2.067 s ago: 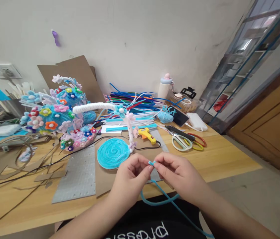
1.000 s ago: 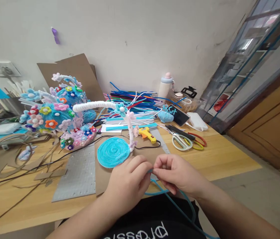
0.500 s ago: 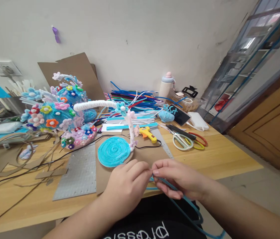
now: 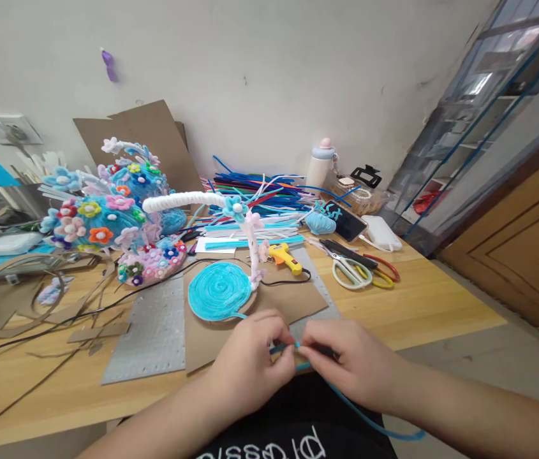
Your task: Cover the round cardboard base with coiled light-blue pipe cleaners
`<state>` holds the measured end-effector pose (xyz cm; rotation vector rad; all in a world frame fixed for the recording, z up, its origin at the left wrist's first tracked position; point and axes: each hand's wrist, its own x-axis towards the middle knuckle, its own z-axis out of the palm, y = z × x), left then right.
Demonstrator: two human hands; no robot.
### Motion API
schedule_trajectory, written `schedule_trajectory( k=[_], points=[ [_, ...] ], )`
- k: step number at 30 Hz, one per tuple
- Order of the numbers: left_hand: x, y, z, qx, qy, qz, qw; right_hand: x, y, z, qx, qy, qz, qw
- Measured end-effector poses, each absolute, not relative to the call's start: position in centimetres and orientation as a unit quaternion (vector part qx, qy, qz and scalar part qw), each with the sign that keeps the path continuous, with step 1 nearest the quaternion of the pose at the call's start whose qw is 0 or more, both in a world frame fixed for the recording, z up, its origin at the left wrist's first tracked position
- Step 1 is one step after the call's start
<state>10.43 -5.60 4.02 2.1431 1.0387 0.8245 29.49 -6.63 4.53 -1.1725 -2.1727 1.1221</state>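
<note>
The fingers of the left hand (image 4: pixel 254 357) and the right hand (image 4: pixel 353 360) both pinch a blue pipe cleaner (image 4: pixel 297 345), a short bit of which shows in the narrow gap between the 2 hands. Both are on the near side of the coiled disc (image 4: pixel 220 291) and to its right, the left hand close to the disc's rim, the right hand farther off. A length of the pipe cleaner hangs below the right hand, past the near edge of the bench (image 4: pixel 422 306).

The widest bare room on the bench is right of the disc, running out to the right-hand corner. Under the disc lies a cardboard sheet (image 4: pixel 206 350), its edge reaching right of the disc; a grey mat (image 4: pixel 147 347) beneath sticks out to the disc's left.

The pipe cleaner is thin, fuzzy and bent. A matching strand leaves the disc's near rim toward the left hand; whether it is the same piece, I cannot tell. The disc is flat, round and turquoise, wound in rings. A white stem (image 4: pixel 180 203) with flowers stands at its right rim and arches leftward.

Right of the disc and beyond are a yellow glue gun (image 4: pixel 286 258) and, farther right, scissors (image 4: pixel 350 273). A pipe-cleaner heap (image 4: pixel 259 197) lies behind the disc.
</note>
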Motion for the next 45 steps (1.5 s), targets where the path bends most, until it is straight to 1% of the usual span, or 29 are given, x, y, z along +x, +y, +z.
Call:
schedule_trajectory(
  k=[2, 3, 4, 5, 7, 9, 11, 12, 14, 15, 16, 18, 19, 20, 21, 22, 23, 25, 27, 29, 32, 34, 36, 37, 39, 41, 42, 43, 45],
  points=[
    [10.4, -5.7, 3.9, 0.835, 0.367, 0.315, 0.262, 29.5, -6.3, 4.5, -0.448, -0.599, 0.643, 0.163],
    [10.4, -5.7, 3.8, 0.847, 0.357, 0.317, 0.234, 29.5, -6.2, 4.5, -0.437, -0.493, 0.739, 0.138],
    [10.4, -5.8, 3.7, 0.858, 0.35, 0.318, 0.203, 29.4, -6.1, 4.4, -0.42, -0.395, 0.808, 0.121],
    [10.5, -5.8, 3.7, 0.867, 0.342, 0.317, 0.172, 29.3, -6.0, 4.4, -0.407, -0.316, 0.849, 0.114],
    [10.5, -5.9, 3.7, 0.884, 0.327, 0.313, 0.116, 28.9, -6.1, 4.3, -0.402, -0.221, 0.879, 0.131],
    [10.4, -6.0, 3.8, 0.894, 0.317, 0.309, 0.074, 28.5, -6.3, 4.2, -0.409, -0.213, 0.871, 0.167],
    [10.4, -6.1, 3.9, 0.899, 0.31, 0.306, 0.049, 28.3, -6.6, 4.3, -0.431, -0.301, 0.825, 0.206],
    [10.4, -6.2, 3.9, 0.9, 0.31, 0.303, 0.045, 28.3, -6.8, 4.3, -0.448, -0.396, 0.769, 0.225],
    [10.5, -6.4, 4.0, 0.893, 0.329, 0.297, 0.081, 28.6, -7.0, 4.4, -0.458, -0.614, 0.591, 0.254],
    [10.6, -6.4, 4.0, 0.879, 0.352, 0.292, 0.132, 28.9, -7.0, 4.4, -0.442, -0.703, 0.493, 0.26],
    [10.7, -6.4, 4.1, 0.854, 0.383, 0.284, 0.206, 29.3, -7.1, 4.4, -0.414, -0.775, 0.402, 0.259],
    [10.8, -6.2, 4.0, 0.766, 0.443, 0.239, 0.4, 30.0, -7.1, 4.3, -0.345, -0.868, 0.265, 0.241],
    [10.8, -6.0, 4.0, 0.712, 0.458, 0.21, 0.489, 30.2, -7.1, 4.1, -0.32, -0.893, 0.22, 0.229],
    [10.8, -5.9, 3.9, 0.665, 0.465, 0.185, 0.555, 30.4, -7.1, 4.0, -0.311, -0.906, 0.183, 0.22],
    [10.7, -5.7, 3.9, 0.636, 0.465, 0.171, 0.591, 30.3, -7.0, 3.8, -0.323, -0.904, 0.18, 0.215],
    [10.6, -5.6, 3.8, 0.632, 0.462, 0.17, 0.598, 30.2, -7.0, 3.7, -0.358, -0.881, 0.221, 0.217],
    [10.5, -5.6, 3.7, 0.65, 0.458, 0.182, 0.578, 30.0, -7.0, 3.6, -0.401, -0.842, 0.286, 0.222],
    [10.4, -5.6, 3.6, 0.717, 0.444, 0.219, 0.49, 29.4, -6.9, 3.6, -0.466, -0.731, 0.447, 0.221],
    [10.2, -5.8, 3.5, 0.787, 0.403, 0.244, 0.398, 29.0, -6.7, 3.7, -0.481, -0.615, 0.59, 0.205],
    [10.0, -5.9, 3.4, 0.842, 0.356, 0.254, 0.317, 29.0, -6.6, 3.9, -0.469, -0.517, 0.69, 0.192],
    [9.6, -6.1, 3.3, 0.902, 0.295, 0.255, 0.184, 29.3, -6.3, 4.2, -0.448, -0.399, 0.779, 0.183],
    [9.3, -6.1, 3.2, 0.926, 0.261, 0.254, 0.095, 29.5, -6.1, 4.4, -0.436, -0.331, 0.822, 0.156],
    [9.2, -6.1, 3.0, 0.934, 0.247, 0.253, 0.042, 29.5, -6.0, 4.5, -0.421, -0.297, 0.845, 0.144],
    [9.2, -6.1, 3.0, 0.933, 0.252, 0.255, 0.039, 29.4, -6.0, 4.5, -0.415, -0.304, 0.844, 0.151],
    [9.3, -6.2, 3.1, 0.917, 0.286, 0.266, 0.083, 29.3, -6.1, 4.3, -0.415, -0.377, 0.808, 0.182],
    [9.5, -6.3, 3.3, 0.886, 0.326, 0.279, 0.177, 29.3, -6.3, 4.1, -0.438, -0.524, 0.699, 0.212],
    [9.7, -6.3, 3.5, 0.867, 0.343, 0.28, 0.227, 29.4, -6.5, 4.0, -0.443, -0.621, 0.607, 0.222],
    [9.8, -6.3, 3.7, 0.846, 0.363, 0.276, 0.276, 29.7, -6.6, 3.9, -0.432, -0.721, 0.491, 0.229],
    [10.0, -6.2, 3.9, 0.782, 0.408, 0.25, 0.398, 30.3, -6.8, 3.7, -0.344, -0.885, 0.217, 0.229]
  ],
)
